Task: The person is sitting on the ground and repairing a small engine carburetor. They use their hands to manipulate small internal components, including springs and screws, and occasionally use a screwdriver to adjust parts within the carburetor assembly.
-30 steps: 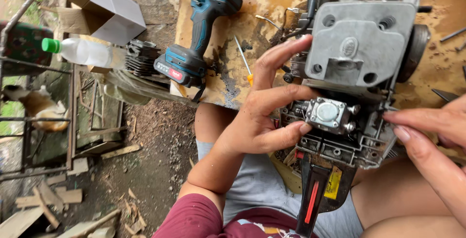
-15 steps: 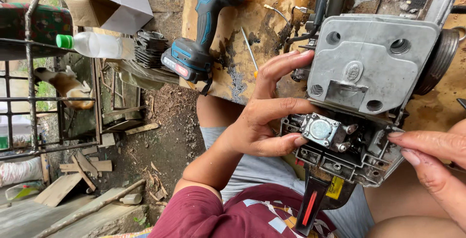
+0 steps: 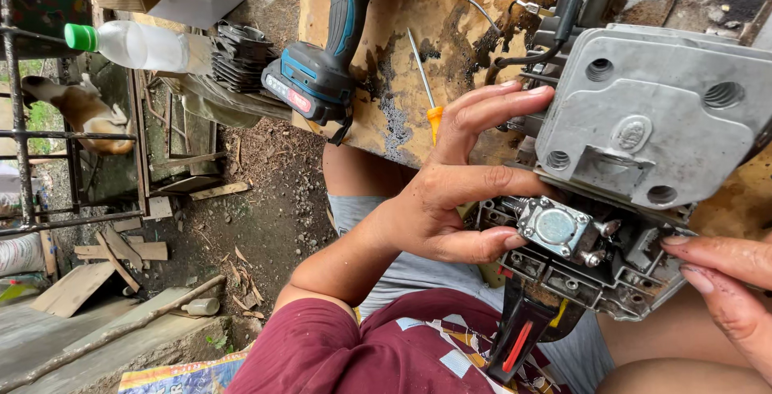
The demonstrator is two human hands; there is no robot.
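While the chainsaw engine (image 3: 643, 169) overhung the worktop's (image 3: 386, 64) near edge, the left hand (image 3: 458, 201) pinched its small carburetor (image 3: 559, 229) between thumb and fingers, the right hand (image 3: 724, 289) only fingertip-touching the casing just right of it.

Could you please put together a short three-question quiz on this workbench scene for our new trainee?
1. True or false: the left hand touches the small metal carburettor.
2. What lies between the cordless drill and the engine: A hammer, B screwdriver, C pliers?
3. What colour is the plastic bottle's cap?

Key: 1 true, its thumb rests against it. 2 B, the screwdriver with an orange handle. 3 green.
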